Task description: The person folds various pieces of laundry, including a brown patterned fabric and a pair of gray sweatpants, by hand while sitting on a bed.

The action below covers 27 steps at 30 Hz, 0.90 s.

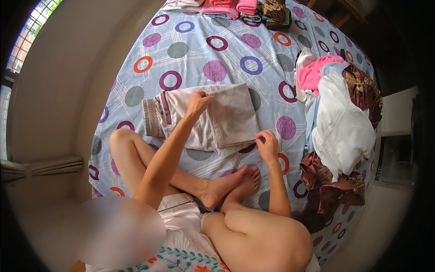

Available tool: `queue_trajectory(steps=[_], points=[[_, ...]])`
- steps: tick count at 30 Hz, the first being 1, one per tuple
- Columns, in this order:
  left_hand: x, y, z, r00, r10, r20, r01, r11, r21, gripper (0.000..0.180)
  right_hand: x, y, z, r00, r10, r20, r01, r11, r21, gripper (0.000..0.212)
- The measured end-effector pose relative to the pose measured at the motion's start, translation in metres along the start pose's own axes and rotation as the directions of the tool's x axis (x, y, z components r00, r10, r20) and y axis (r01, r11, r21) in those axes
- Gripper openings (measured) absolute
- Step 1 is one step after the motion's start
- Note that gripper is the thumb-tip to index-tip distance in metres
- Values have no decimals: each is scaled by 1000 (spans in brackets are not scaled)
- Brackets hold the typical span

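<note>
A pair of pale grey trousers lies flat on the bed in front of my crossed legs, its waistband at the left. The right part is folded back over the middle, making a layered panel. My left hand pinches the far end of that panel's left edge. At the panel's near right corner, my right hand holds the cloth between thumb and fingers. A pinkish strip of cloth shows beside the ribbed waistband.
Folded clothes in pink, white and brown stand in stacks at the bed's far edge. To the right sits a loose heap with a white garment, a pink cloth and shiny brown fabric. A patterned sheet covers the bed.
</note>
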<state>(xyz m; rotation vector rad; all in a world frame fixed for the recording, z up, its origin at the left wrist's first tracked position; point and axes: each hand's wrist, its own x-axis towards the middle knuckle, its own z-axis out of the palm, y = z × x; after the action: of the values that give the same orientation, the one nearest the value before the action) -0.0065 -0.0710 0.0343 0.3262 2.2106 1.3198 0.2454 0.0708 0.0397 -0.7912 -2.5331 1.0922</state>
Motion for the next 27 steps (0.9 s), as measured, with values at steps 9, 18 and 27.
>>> queue_trajectory(steps=[9, 18, 27], points=[[-9, -10, 5, 999, -34, -20, 33, 999, -42, 21, -11, 7, -1, 995, -99, -16, 97, 993, -63, 11], [-32, 5, 25, 843, 446, -299, -276, 837, 472, 39, 15, -24, 0, 986, -143, -88, 131, 984, -123, 20], [-76, -30, 69, 824, 537, 177, -488, 517, 703, 72, 32, -3, 65, 982, -171, 75, 185, 846, -499, 49]])
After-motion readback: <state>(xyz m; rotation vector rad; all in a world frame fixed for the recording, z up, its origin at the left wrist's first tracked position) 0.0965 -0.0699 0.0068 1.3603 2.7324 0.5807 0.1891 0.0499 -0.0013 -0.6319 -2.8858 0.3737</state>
